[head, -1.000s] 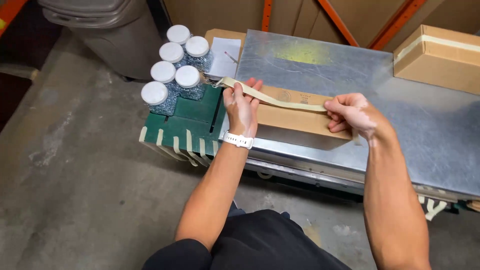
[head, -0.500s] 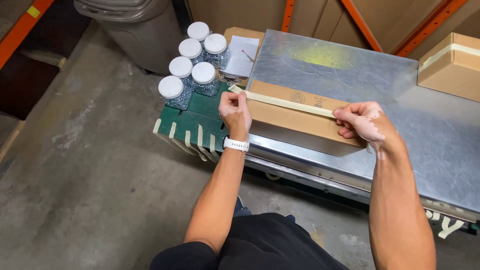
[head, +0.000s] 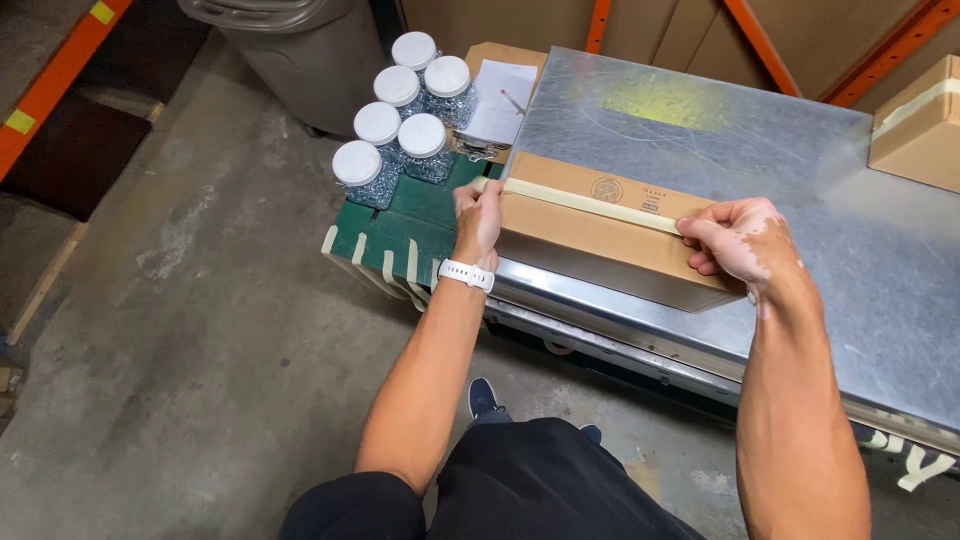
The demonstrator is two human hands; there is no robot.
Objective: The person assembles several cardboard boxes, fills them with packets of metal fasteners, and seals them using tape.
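Left hand [head: 478, 215] pinching the end of a beige tape strip [head: 590, 203] at the cardboard box's [head: 600, 245] left edge. Right hand [head: 738, 243] curled over the opposite end, fingers pressing tape down. Both forearms extended over the metal surface [head: 850, 260], box near its front edge.

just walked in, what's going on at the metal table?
A person is laying a strip of beige tape along the top of a flat cardboard box on the metal table. The left hand presses the tape end at the box's left edge; the right hand holds it down at the right end. Five white-lidded jars stand on a green surface to the left, and another taped box sits at far right.
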